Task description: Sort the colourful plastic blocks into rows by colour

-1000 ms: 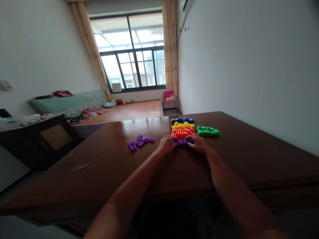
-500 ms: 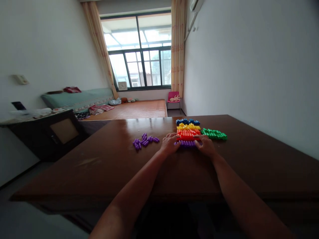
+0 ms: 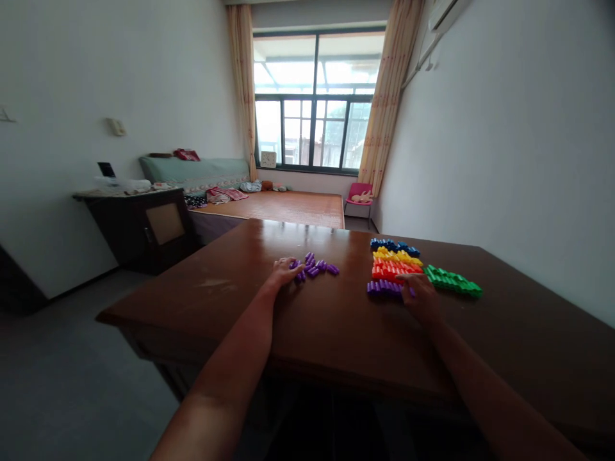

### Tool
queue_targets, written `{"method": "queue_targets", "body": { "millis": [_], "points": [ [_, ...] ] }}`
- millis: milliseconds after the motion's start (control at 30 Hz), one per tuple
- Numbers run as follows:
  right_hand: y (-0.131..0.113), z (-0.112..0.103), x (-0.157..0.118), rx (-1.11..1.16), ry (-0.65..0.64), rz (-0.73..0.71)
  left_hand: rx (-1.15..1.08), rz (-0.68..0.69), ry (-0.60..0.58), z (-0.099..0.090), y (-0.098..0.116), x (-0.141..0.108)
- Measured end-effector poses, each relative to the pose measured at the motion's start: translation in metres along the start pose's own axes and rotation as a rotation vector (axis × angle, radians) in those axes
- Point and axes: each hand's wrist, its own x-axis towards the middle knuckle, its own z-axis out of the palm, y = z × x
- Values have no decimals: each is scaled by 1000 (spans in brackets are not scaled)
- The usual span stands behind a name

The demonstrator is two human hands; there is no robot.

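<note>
My left hand [image 3: 284, 271] is at the left edge of a loose pile of purple pieces [image 3: 313, 269], its fingers over the nearest ones; whether it grips one is too small to tell. My right hand [image 3: 419, 296] touches the right end of a row of purple pieces [image 3: 383, 288], thumb and fingers apart. Behind that row lie red pieces [image 3: 391, 269], then yellow pieces [image 3: 394, 256] and dark blue pieces [image 3: 391, 246]. Green pieces [image 3: 452, 280] lie in a slanting row to the right of the red ones.
The brown table [image 3: 336, 333] carries all the pieces. Beyond it stand a bed [image 3: 298, 206], a pink chair [image 3: 358, 191] and a window. A dark cabinet [image 3: 139, 224] with things on top is at the left.
My left hand has left the purple row and moved left to the loose purple pile. My right hand stays by the row's right end. The view has turned left.
</note>
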Motion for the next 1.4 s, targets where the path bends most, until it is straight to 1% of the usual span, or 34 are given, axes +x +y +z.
{"method": "queue_targets", "body": {
  "millis": [67,167,233,333,433,500,533,600,667,733,767,833,867,900,1033,1067,1133,1200,1267,1400],
  "points": [
    [-27,7,5,51,-123,-92,-63,88,-24,9,3,-3],
    [-70,21,16,139,-321,-231,-161,224,-31,24,15,-3],
    [-95,36,28,189,-397,-271,-247,260,-44,31,20,-2],
    [-124,66,48,244,-413,-219,-328,240,-51,33,18,0],
    [-139,99,60,197,-442,-91,-319,192,-45,30,12,0],
    [-141,115,61,151,-472,-28,-326,181,-67,28,10,0],
    [-140,120,59,154,-480,-21,-336,191,-89,27,9,0],
    [-136,125,55,220,-479,-59,-330,232,-125,24,10,-2],
    [-129,124,49,310,-479,-122,-242,250,-92,20,12,-6],
    [-124,120,45,357,-480,-151,-90,201,-17,14,15,-11],
    [-122,118,43,361,-477,-147,-19,161,2,12,17,-14],
    [-120,114,42,340,-469,-109,63,110,-22,7,20,-19],
    [-119,113,42,324,-469,-85,70,119,-52,6,22,-21],
    [-119,112,43,307,-471,-64,60,153,-86,6,23,-23],
    [-119,112,47,280,-495,-8,-25,381,-217,7,29,-24],
    [-119,111,48,290,-496,9,-45,415,-247,8,30,-24],
    [-118,111,49,303,-483,32,-86,436,-283,8,31,-23],
    [-117,110,49,294,-460,22,-118,419,-267,7,30,-22],
    [-115,109,49,280,-447,6,-114,400,-221,6,28,-21],
    [-114,110,50,285,-459,12,1,448,-147,2,26,-21]
  ]
}}
